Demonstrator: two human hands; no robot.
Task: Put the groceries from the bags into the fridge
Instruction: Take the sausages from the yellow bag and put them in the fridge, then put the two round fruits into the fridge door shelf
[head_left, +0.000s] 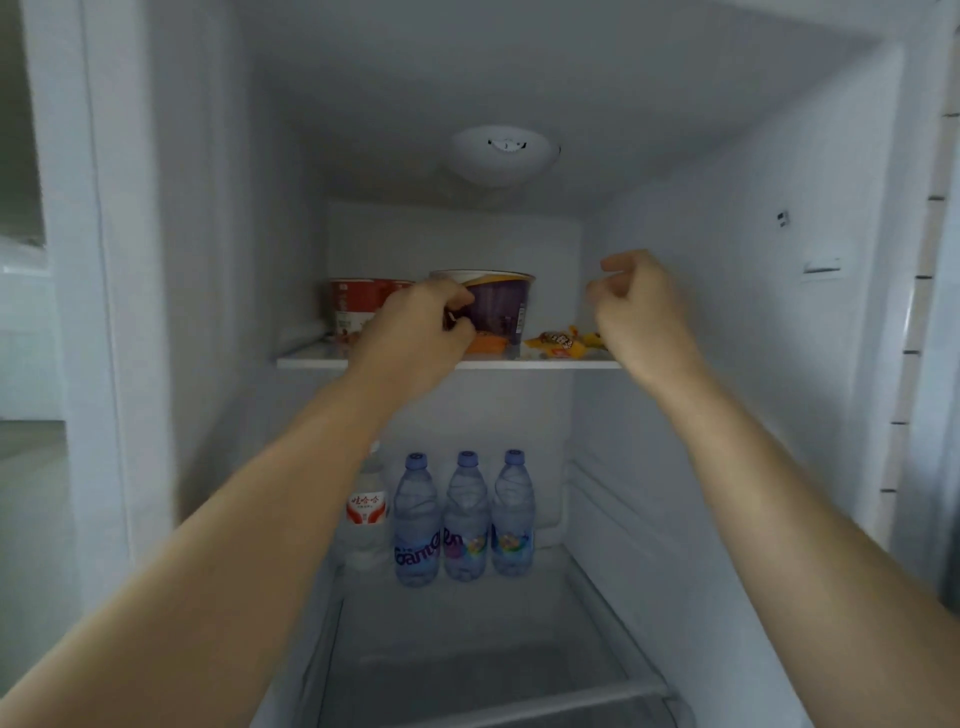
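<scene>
Head view, near to far: on the lower shelf stand three blue-capped clear plastic water bottles (464, 519) and, left of them, one white-labelled bottle (368, 512). On the upper glass shelf (545, 364), the left hand (415, 325) curls its grip round a purple paper noodle bowl (498, 306); the right hand (636, 312) hovers loosely curled, holding nothing. Two red noodle cups (358, 306) stand left; yellow snack packets (563, 343), count unclear, lie right. Judged step: seating the bowl. Next move calls for release and withdrawal.

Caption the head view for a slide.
Left hand grips a purple cup on the fridge's upper shelf; right hand holds nothing.
</scene>
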